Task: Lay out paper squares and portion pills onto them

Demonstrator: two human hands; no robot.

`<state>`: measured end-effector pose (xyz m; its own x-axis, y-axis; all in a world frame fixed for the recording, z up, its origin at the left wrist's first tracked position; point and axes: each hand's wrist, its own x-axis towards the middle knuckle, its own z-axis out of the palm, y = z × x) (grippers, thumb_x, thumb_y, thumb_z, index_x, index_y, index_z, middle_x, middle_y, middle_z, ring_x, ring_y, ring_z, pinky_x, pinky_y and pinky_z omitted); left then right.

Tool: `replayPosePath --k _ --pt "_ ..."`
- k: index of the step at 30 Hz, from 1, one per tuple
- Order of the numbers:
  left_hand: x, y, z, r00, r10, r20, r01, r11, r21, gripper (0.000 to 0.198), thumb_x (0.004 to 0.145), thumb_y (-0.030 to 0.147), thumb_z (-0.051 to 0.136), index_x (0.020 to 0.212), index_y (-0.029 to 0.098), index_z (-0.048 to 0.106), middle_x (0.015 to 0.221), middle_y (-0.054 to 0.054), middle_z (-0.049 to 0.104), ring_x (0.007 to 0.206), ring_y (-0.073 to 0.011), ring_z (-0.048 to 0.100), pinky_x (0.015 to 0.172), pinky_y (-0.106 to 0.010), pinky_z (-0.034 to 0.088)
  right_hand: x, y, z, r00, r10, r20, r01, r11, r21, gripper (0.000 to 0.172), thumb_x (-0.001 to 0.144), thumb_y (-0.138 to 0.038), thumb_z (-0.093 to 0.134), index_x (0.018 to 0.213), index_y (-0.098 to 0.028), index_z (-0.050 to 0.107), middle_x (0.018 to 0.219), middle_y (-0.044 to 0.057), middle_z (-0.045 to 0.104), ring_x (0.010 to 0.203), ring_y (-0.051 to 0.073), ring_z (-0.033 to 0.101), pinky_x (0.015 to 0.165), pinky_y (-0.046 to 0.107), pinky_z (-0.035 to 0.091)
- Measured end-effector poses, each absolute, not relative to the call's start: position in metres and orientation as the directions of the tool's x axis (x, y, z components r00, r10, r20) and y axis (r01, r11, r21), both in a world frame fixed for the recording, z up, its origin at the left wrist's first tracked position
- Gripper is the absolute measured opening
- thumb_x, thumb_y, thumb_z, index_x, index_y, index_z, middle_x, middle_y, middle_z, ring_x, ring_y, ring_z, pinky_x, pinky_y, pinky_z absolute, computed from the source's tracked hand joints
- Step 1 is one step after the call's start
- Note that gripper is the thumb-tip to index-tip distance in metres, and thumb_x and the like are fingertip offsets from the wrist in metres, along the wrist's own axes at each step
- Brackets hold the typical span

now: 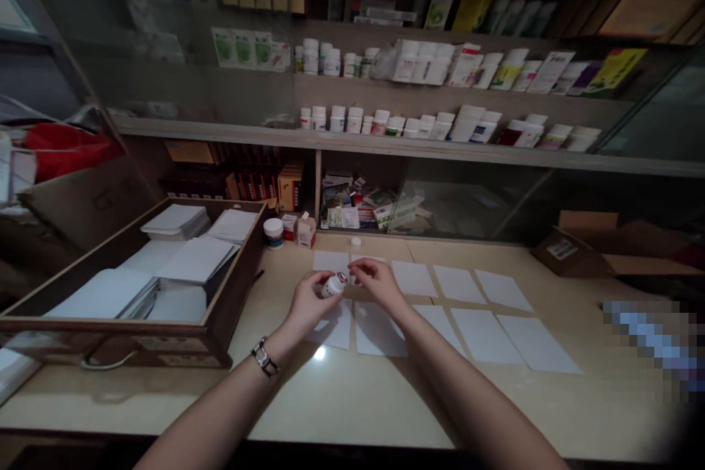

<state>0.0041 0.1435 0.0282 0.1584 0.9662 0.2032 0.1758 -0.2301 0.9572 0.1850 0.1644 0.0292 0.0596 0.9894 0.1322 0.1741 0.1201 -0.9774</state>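
Observation:
My left hand (309, 301) is wrapped round a small white pill bottle (333, 285), tilted so that its uncapped mouth points up and to the right. Reddish colour shows inside the mouth. Just right of that mouth, my right hand (375, 280) has its thumb and fingertips pinched together; whatever they hold is too small to tell. A white cap (356, 241) lies on the counter beyond both hands. Below and to the right, white paper sheets (414, 279) are laid out in two rows, some partly covered by my hands.
A wooden drawer (217, 338) with stacks of white paper stands at left. Behind it are a white tub (274, 233) and small boxes (306, 230). An open cardboard box (584, 250) sits at right. Shelves of medicine bottles (427, 128) rise behind the counter (330, 404).

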Motion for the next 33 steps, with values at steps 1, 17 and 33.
replayPosePath --k 1,17,33 --pt "0.003 0.143 0.029 0.166 0.957 0.236 0.195 -0.267 0.944 0.03 0.062 0.011 0.069 0.091 0.014 0.067 0.094 -0.007 0.065 0.088 -0.0198 0.062 0.074 -0.029 0.05 0.18 0.154 0.027 0.091 0.988 0.122 0.062 0.116 -0.991 0.02 0.073 -0.035 0.067 0.08 -0.017 0.07 0.079 0.005 0.07 0.068 0.017 0.063 0.065 0.027 0.049" --pt "-0.002 0.137 0.027 0.561 0.662 0.497 0.531 -0.748 0.398 0.04 0.073 0.001 0.05 0.105 0.019 0.066 0.101 -0.009 0.054 0.097 -0.0233 0.049 0.086 -0.037 0.049 0.127 0.119 0.033 -0.051 0.866 -0.498 -0.859 -0.292 -0.42 0.055 0.101 -0.036 0.016 0.082 -0.013 0.062 0.071 0.009 0.068 0.068 0.017 0.066 0.07 0.028 0.053" --pt "0.007 0.133 0.027 0.551 0.52 0.652 0.454 -0.843 0.289 0.033 0.083 0.004 0.045 0.107 0.017 0.065 0.1 -0.012 0.061 0.098 -0.0231 0.051 0.088 -0.041 0.049 0.128 0.114 0.043 -0.039 0.86 -0.509 -0.902 -0.25 -0.353 0.051 0.101 -0.031 0.016 0.087 -0.013 0.061 0.074 0.009 0.069 0.072 0.016 0.066 0.071 0.028 0.055"
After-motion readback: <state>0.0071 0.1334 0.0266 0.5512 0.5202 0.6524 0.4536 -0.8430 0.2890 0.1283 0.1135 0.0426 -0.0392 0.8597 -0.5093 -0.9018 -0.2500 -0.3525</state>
